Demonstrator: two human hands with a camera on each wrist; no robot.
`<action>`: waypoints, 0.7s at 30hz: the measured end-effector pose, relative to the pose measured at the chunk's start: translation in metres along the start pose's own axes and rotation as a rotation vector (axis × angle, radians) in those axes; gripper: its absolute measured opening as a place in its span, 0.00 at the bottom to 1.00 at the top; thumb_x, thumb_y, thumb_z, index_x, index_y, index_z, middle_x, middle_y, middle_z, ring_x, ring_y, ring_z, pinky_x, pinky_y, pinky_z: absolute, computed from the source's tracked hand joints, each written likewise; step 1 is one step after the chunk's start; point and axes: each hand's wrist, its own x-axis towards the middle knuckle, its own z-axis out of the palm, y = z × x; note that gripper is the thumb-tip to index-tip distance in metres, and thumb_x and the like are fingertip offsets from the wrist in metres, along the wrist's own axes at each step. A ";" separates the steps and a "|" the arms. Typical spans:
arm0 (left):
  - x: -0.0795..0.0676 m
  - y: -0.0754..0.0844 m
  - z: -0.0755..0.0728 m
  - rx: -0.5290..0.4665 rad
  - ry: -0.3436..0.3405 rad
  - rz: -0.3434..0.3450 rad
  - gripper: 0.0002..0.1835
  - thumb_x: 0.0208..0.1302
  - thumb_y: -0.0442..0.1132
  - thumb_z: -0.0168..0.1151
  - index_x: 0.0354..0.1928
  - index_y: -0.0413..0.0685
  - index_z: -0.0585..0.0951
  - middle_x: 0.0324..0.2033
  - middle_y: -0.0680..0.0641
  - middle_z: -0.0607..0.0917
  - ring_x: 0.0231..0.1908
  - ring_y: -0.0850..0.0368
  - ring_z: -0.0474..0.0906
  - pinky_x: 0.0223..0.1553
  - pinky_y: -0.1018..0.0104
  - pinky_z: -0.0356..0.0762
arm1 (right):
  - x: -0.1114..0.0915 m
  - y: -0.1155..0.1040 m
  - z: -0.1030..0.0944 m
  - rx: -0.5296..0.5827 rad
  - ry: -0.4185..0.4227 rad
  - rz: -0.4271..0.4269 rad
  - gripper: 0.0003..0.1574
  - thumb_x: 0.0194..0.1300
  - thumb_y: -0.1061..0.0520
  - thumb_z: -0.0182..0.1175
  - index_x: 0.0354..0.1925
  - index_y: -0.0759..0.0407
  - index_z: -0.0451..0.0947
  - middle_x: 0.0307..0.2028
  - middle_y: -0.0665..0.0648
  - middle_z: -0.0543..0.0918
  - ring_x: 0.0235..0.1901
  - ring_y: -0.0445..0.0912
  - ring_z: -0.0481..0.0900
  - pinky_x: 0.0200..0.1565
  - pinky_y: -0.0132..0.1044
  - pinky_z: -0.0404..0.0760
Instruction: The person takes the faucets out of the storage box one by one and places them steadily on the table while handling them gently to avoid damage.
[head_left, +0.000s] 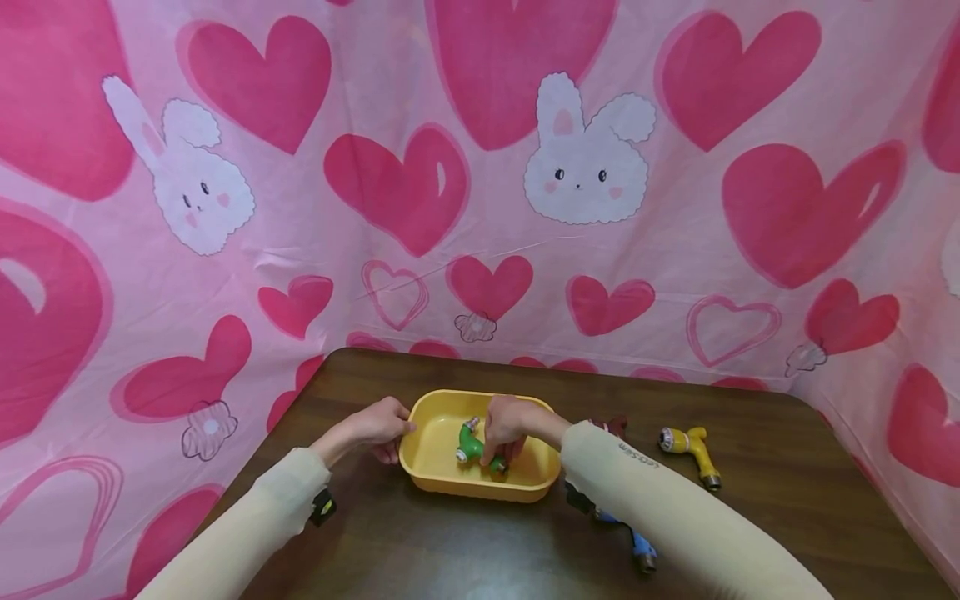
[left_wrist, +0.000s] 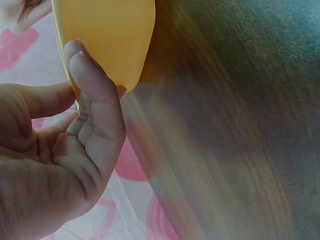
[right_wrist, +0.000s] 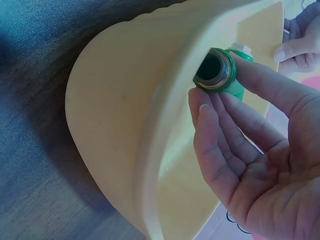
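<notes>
A yellow plastic tub (head_left: 495, 490) stands on the wooden table. My left hand (head_left: 380, 427) grips its left end, thumb at the rim and fingers against the outer wall (left_wrist: 107, 35). Inside the tub is a green branched pipe fitting (head_left: 471, 442) with metal ends. Reaching over the tub's right side, my right hand (head_left: 508, 425) pinches that fitting. In the right wrist view, the thumb and fingertips (right_wrist: 200, 112) lie around its round, hollow metal end (right_wrist: 217, 70). The hand covers part of the fitting in the head view.
To the right of the tub lie a yellow fitting (head_left: 697, 454), a dark red one (head_left: 617, 426) and a blue one (head_left: 641, 546), the last two partly behind the right sleeve. A pink cloth with hearts and rabbits (head_left: 495, 208) hangs behind the table (head_left: 360, 542).
</notes>
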 end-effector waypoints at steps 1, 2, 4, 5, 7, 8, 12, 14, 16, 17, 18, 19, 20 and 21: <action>0.000 0.000 0.000 0.001 0.001 -0.001 0.11 0.79 0.32 0.56 0.42 0.35 0.86 0.17 0.44 0.79 0.13 0.58 0.76 0.19 0.65 0.83 | 0.000 0.000 0.000 0.002 -0.001 0.000 0.16 0.57 0.57 0.81 0.19 0.59 0.87 0.17 0.54 0.85 0.19 0.43 0.85 0.27 0.38 0.88; -0.001 0.000 0.000 0.003 0.002 0.000 0.11 0.79 0.32 0.56 0.42 0.35 0.86 0.17 0.44 0.79 0.13 0.58 0.76 0.19 0.65 0.83 | -0.001 0.000 0.000 0.004 -0.001 0.001 0.16 0.57 0.57 0.81 0.19 0.59 0.87 0.17 0.54 0.86 0.19 0.43 0.85 0.28 0.38 0.88; -0.001 0.000 0.000 0.005 0.001 0.002 0.11 0.79 0.32 0.56 0.41 0.35 0.86 0.17 0.44 0.79 0.13 0.58 0.76 0.19 0.65 0.83 | -0.001 0.000 0.000 0.007 -0.001 0.004 0.15 0.57 0.57 0.81 0.19 0.58 0.87 0.17 0.54 0.86 0.20 0.44 0.86 0.28 0.39 0.88; -0.001 0.000 0.000 0.006 0.000 0.005 0.11 0.79 0.32 0.56 0.41 0.35 0.86 0.17 0.44 0.79 0.13 0.58 0.76 0.19 0.65 0.83 | -0.001 0.001 -0.001 0.007 -0.001 0.005 0.15 0.57 0.57 0.81 0.19 0.58 0.87 0.17 0.54 0.86 0.20 0.44 0.86 0.29 0.39 0.88; -0.001 0.000 0.000 0.003 0.001 0.007 0.11 0.79 0.32 0.56 0.41 0.35 0.86 0.17 0.44 0.79 0.13 0.58 0.76 0.19 0.65 0.83 | -0.002 0.000 -0.001 0.007 -0.001 0.007 0.15 0.57 0.57 0.81 0.19 0.58 0.87 0.18 0.54 0.86 0.21 0.44 0.86 0.29 0.39 0.88; -0.001 0.000 0.000 0.003 0.002 0.007 0.11 0.79 0.32 0.56 0.41 0.35 0.86 0.17 0.44 0.79 0.13 0.58 0.76 0.19 0.65 0.83 | -0.003 0.000 -0.002 0.005 -0.001 0.008 0.15 0.58 0.57 0.81 0.19 0.58 0.87 0.18 0.54 0.86 0.21 0.44 0.87 0.29 0.39 0.88; -0.001 0.001 0.000 0.000 0.006 0.008 0.11 0.78 0.32 0.56 0.41 0.35 0.86 0.17 0.44 0.79 0.13 0.59 0.76 0.19 0.65 0.82 | -0.004 0.001 -0.003 -0.003 -0.001 0.008 0.15 0.58 0.57 0.81 0.19 0.58 0.87 0.18 0.54 0.86 0.20 0.44 0.86 0.28 0.38 0.88; 0.000 0.001 0.000 0.004 0.006 0.006 0.11 0.79 0.32 0.56 0.41 0.35 0.86 0.17 0.44 0.79 0.13 0.59 0.76 0.19 0.65 0.82 | -0.005 0.002 -0.004 -0.006 0.002 0.005 0.16 0.58 0.57 0.81 0.19 0.58 0.87 0.18 0.54 0.86 0.19 0.43 0.85 0.28 0.39 0.88; -0.001 0.001 0.000 0.008 0.007 0.002 0.11 0.79 0.32 0.56 0.42 0.35 0.86 0.17 0.44 0.79 0.13 0.58 0.76 0.19 0.65 0.83 | -0.007 0.002 -0.004 -0.008 0.007 0.000 0.16 0.58 0.57 0.81 0.19 0.59 0.87 0.17 0.54 0.86 0.19 0.43 0.85 0.28 0.40 0.88; -0.001 0.001 0.000 0.011 0.007 -0.001 0.10 0.79 0.32 0.56 0.42 0.35 0.86 0.17 0.44 0.79 0.13 0.58 0.76 0.19 0.65 0.83 | -0.008 0.002 -0.004 -0.007 0.009 -0.002 0.16 0.57 0.57 0.81 0.19 0.59 0.87 0.17 0.54 0.86 0.19 0.43 0.85 0.28 0.40 0.88; -0.001 0.001 0.000 0.015 0.008 -0.002 0.10 0.79 0.33 0.56 0.42 0.35 0.86 0.17 0.44 0.79 0.13 0.58 0.76 0.19 0.65 0.83 | -0.009 0.002 -0.004 -0.007 0.012 -0.002 0.16 0.57 0.57 0.81 0.19 0.59 0.87 0.17 0.54 0.86 0.19 0.43 0.85 0.28 0.40 0.88; -0.001 0.001 0.000 0.016 0.008 -0.004 0.10 0.79 0.33 0.57 0.42 0.35 0.86 0.17 0.44 0.79 0.13 0.58 0.76 0.19 0.65 0.83 | -0.010 0.002 -0.005 -0.005 0.014 -0.001 0.16 0.57 0.57 0.81 0.19 0.59 0.87 0.17 0.54 0.86 0.19 0.44 0.85 0.28 0.40 0.88; -0.002 0.002 0.000 0.017 0.009 -0.006 0.10 0.79 0.33 0.57 0.43 0.35 0.86 0.17 0.44 0.80 0.13 0.58 0.76 0.19 0.65 0.83 | -0.010 0.002 -0.005 -0.004 0.015 0.000 0.16 0.57 0.57 0.81 0.19 0.59 0.87 0.17 0.54 0.86 0.19 0.44 0.85 0.28 0.40 0.88; -0.002 0.002 0.001 0.018 0.010 -0.007 0.10 0.79 0.33 0.57 0.43 0.35 0.86 0.18 0.44 0.80 0.13 0.58 0.76 0.20 0.65 0.83 | -0.011 0.001 -0.005 -0.002 0.016 0.003 0.16 0.57 0.57 0.81 0.19 0.59 0.87 0.17 0.54 0.86 0.19 0.44 0.85 0.28 0.39 0.88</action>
